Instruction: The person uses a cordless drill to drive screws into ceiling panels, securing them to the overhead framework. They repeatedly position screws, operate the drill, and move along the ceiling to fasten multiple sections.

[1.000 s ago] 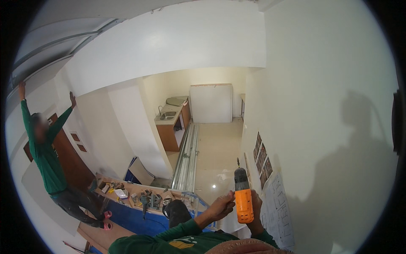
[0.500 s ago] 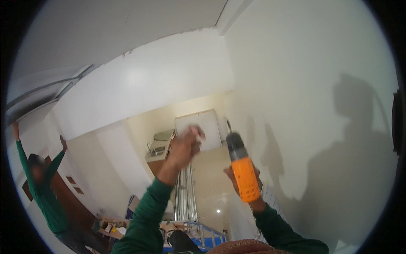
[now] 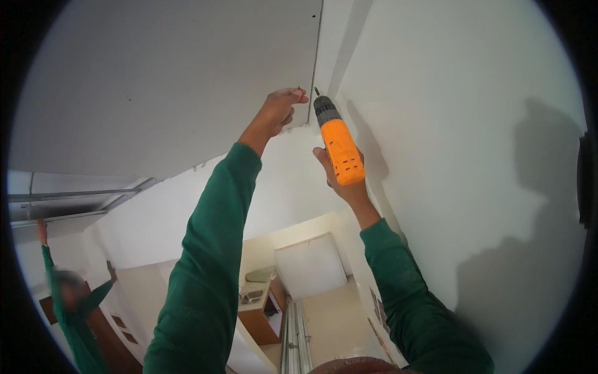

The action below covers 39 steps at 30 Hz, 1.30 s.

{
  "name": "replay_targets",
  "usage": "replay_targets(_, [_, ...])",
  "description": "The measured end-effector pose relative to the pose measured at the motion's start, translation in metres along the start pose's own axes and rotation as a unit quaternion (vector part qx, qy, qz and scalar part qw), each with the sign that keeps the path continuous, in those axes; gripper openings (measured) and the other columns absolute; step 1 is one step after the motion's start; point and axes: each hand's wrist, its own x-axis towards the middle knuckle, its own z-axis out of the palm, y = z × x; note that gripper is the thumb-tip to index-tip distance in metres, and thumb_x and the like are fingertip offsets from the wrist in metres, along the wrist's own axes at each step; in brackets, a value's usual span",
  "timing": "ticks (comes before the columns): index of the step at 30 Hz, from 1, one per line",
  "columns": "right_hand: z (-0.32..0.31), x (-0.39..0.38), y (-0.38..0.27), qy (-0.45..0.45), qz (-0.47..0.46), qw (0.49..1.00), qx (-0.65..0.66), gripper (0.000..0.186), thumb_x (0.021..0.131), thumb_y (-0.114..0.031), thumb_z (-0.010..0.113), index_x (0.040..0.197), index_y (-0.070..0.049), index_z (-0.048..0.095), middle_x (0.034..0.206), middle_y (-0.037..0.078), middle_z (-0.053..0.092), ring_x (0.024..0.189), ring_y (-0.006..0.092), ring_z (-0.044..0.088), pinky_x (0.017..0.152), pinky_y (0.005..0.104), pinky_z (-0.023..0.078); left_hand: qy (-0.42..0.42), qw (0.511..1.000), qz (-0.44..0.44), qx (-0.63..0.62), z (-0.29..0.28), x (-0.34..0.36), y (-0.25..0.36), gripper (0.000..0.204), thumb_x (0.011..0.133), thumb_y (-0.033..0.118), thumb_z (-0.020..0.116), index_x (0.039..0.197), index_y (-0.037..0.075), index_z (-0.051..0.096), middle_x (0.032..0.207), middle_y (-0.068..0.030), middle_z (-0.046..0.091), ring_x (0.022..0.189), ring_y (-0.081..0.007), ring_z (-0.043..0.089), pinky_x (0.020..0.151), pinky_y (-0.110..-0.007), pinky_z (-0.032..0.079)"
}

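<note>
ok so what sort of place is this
Probably a home being renovated: a kitchen counter with a sink stands below, long metal profiles lie on the floor beside it, and bare metal framing shows where the ceiling is open.

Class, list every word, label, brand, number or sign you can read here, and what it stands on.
No text can be read.
Orange drill, in the right hand: no legible lettering.
Sheets low on the right-hand wall: too small and slanted to read.
Dark squares at lower left: too small to tell.
</note>
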Motion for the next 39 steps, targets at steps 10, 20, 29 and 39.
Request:
replay_targets(10, [0.017,0.008,0.049,0.044,-0.041,0.996,0.065,0.028,0.098,-0.032,0.077,0.104,-0.008,0.064,0.079,-0.002,0.060,0.068,0.0071,0.057,0.062,0.0270,0.049,-0.042,0.987,-0.093,-0.125,0.005,0.068,-0.012,0.022,0.110,0.021,0.055,0.113,0.005,0.070,0.096,-0.0003,0.069,0.050,-0.0035,0.031,0.041,-0.019,0.030])
replay_targets(20, [0.039,0.023,0.105,0.043,-0.008,0.997,0.066,0.034,0.099,-0.030,0.076,0.116,-0.005,0.062,0.094,0.006,0.069,0.085,0.0222,0.069,0.084,0.0394,0.056,-0.063,0.996,-0.046,-0.044,0.015,0.086,-0.019,0.023,0.110,0.021,0.055,0.113,0.005,0.072,0.099,-0.0025,0.074,0.051,-0.0015,0.031,0.041,-0.016,0.030])
replay_targets(29, [0.045,0.029,0.123,0.032,0.033,0.989,0.139,0.034,0.099,-0.035,0.074,0.113,-0.008,0.059,0.085,0.001,0.063,0.068,0.0141,0.063,0.067,0.0320,0.056,-0.060,0.993,-0.084,-0.053,0.013,0.096,-0.024,0.026,0.112,0.022,0.050,0.106,0.003,0.067,0.086,-0.0007,0.067,0.049,-0.0047,0.034,0.040,-0.020,0.031])
replay_targets(39, [0.056,0.036,0.122,0.050,0.038,0.972,0.227,0.033,0.093,-0.033,0.080,0.109,-0.009,0.064,0.088,0.000,0.065,0.080,0.0084,0.064,0.072,0.0272,0.054,-0.014,0.990,-0.108,-0.085,0.018,0.081,-0.015,0.028,0.112,0.020,0.047,0.100,0.003,0.066,0.077,-0.0010,0.064,0.044,-0.0056,0.035,0.036,-0.019,0.030])
